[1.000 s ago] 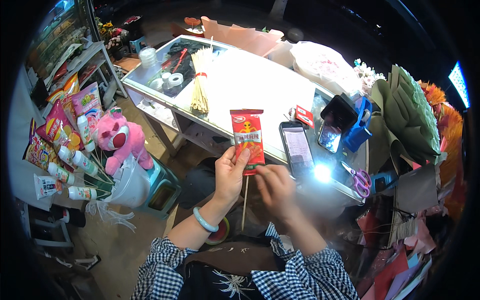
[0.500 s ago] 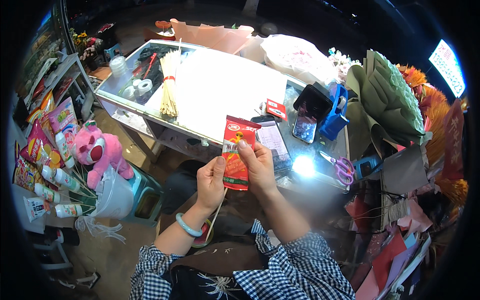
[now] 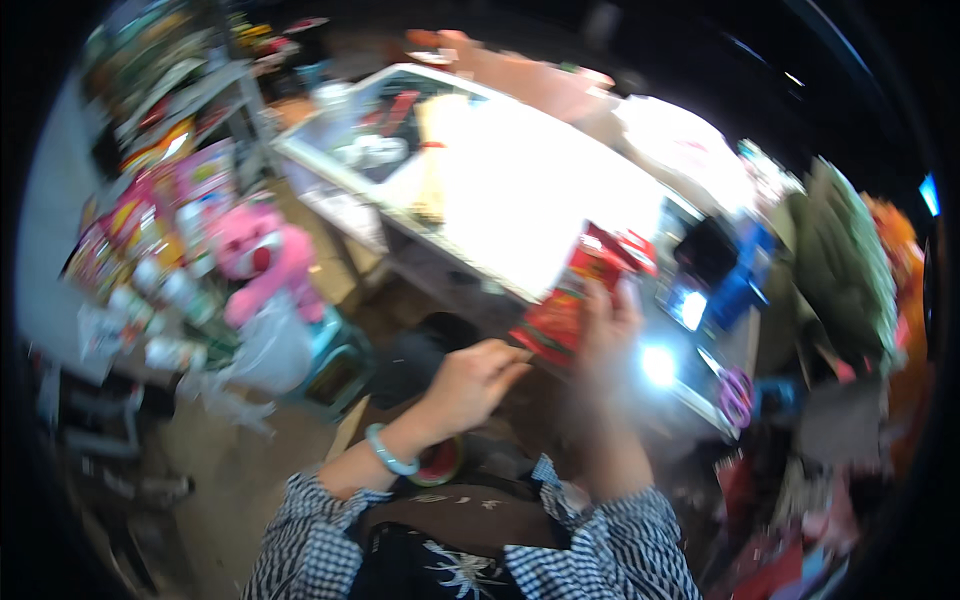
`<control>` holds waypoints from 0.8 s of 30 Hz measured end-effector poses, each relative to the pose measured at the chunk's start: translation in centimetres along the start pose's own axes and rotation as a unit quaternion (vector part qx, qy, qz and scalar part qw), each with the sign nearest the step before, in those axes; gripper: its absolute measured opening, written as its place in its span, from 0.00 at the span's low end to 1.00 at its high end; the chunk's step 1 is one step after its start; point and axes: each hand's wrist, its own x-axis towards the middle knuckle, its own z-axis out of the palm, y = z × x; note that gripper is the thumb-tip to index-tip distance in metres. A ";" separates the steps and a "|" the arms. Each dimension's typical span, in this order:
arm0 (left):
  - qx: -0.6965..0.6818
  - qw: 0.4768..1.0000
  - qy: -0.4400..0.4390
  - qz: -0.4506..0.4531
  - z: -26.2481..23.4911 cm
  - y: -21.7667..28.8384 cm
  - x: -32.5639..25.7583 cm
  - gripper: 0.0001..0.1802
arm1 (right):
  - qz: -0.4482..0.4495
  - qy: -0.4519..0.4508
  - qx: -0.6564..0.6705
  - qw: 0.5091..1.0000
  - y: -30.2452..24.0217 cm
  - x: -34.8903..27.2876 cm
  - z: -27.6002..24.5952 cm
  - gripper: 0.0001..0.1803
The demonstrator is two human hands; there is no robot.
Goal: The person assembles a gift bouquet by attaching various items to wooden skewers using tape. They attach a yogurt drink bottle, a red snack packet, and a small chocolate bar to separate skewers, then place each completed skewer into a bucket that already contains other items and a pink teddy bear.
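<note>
A red snack packet [image 3: 560, 318] is tilted in front of me at the table's near edge. My right hand [image 3: 605, 325], smeared by motion, grips its upper right side with the thumb across the front. My left hand [image 3: 470, 385], wearing a pale bangle [image 3: 391, 452], is closed in a pinch at the packet's lower left corner. A short pale bit of the thin stick [image 3: 523, 354] shows at those fingertips; the rest is hidden by the hand and blur.
The brightly lit white table [image 3: 540, 190] bears a bundle of sticks [image 3: 437, 160], purple scissors [image 3: 735, 398] and a blue holder [image 3: 740, 275]. A pink plush toy [image 3: 262, 255] and snack packs stand left. A green-wrapped bouquet [image 3: 840, 270] is at right.
The view has swung, so the surroundings sit farther right and blurred. The packet has tilted in my right hand. My left hand has slid off its side to its lower corner.
</note>
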 end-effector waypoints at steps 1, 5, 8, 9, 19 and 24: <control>0.000 0.999 0.032 0.013 -0.3 -0.2 -0.2 0.08 | 0.019 0.034 0.006 0.999 0.3 -0.2 0.7 0.07; 0.064 0.991 0.117 0.023 -3.6 -1.6 -1.9 0.08 | -0.031 -0.031 -0.007 0.999 0.5 0.3 0.7 0.17; 0.178 0.963 0.202 -0.004 -7.1 -3.4 -3.2 0.08 | -0.014 -0.088 -0.044 0.995 1.4 -0.3 -0.1 0.14; 0.220 0.950 0.220 -0.037 -8.5 -4.0 -3.5 0.08 | -0.002 -0.104 -0.048 0.993 1.8 -0.7 -0.4 0.14; 0.458 0.809 0.361 -0.075 -23.5 -9.7 -4.8 0.06 | 0.070 -0.187 -0.121 0.972 4.3 -2.9 -2.6 0.10; 0.498 0.780 0.352 -0.139 -25.2 -13.1 -4.6 0.07 | 0.065 -0.227 -0.133 0.963 4.6 -3.6 -3.0 0.08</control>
